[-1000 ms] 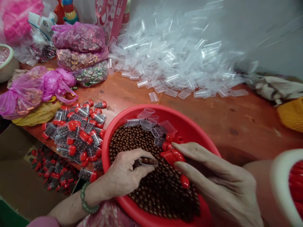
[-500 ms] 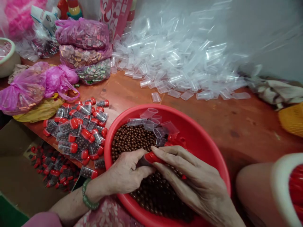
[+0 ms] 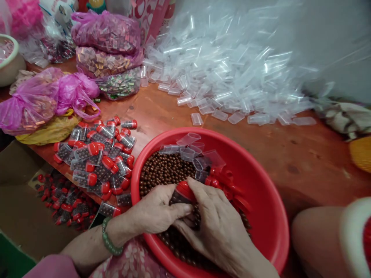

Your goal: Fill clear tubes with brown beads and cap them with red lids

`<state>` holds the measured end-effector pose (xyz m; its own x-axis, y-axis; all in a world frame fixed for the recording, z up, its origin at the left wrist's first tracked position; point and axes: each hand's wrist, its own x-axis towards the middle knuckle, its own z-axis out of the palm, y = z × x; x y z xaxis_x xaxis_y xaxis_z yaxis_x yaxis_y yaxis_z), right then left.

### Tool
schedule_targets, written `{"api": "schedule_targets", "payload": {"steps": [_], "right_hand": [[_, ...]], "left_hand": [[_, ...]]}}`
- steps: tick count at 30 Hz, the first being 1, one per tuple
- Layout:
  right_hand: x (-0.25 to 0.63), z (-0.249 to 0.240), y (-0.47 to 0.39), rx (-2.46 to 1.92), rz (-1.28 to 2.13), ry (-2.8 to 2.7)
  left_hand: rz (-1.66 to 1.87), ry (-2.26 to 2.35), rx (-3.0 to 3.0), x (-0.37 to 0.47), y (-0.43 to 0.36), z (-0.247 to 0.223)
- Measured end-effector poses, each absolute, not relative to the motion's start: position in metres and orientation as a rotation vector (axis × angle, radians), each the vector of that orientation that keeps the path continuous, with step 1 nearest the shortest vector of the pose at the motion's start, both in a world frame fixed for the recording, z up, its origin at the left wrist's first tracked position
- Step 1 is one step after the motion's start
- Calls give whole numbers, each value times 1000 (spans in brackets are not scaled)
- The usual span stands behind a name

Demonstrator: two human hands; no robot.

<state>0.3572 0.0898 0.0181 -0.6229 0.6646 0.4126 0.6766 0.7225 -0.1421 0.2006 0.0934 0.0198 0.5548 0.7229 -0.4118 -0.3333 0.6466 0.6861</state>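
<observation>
Red cap [image 3: 184, 190] sits on the tube [image 3: 176, 198] above the tub's [image 3: 261, 177] left half, left fingers [image 3: 182, 210] pinching the tube, right fingers [image 3: 198, 191] against the cap (can't tell if gripping), so I'd brace it and press squarely.

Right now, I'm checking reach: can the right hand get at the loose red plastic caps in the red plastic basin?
Probably yes: the caps lie just beyond the right hand, with nothing visible between, though it touches a red-capped clear plastic container.
</observation>
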Motion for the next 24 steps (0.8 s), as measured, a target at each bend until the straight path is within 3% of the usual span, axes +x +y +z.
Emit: {"api": "schedule_targets", "payload": {"steps": [16, 24], "right_hand": [[354, 17, 94, -916, -152, -2446], [354, 11, 91, -930, -192, -2427]], "left_hand": [[656, 646, 451, 199, 94, 18], [780, 1010, 437, 217, 94, 11]]}}
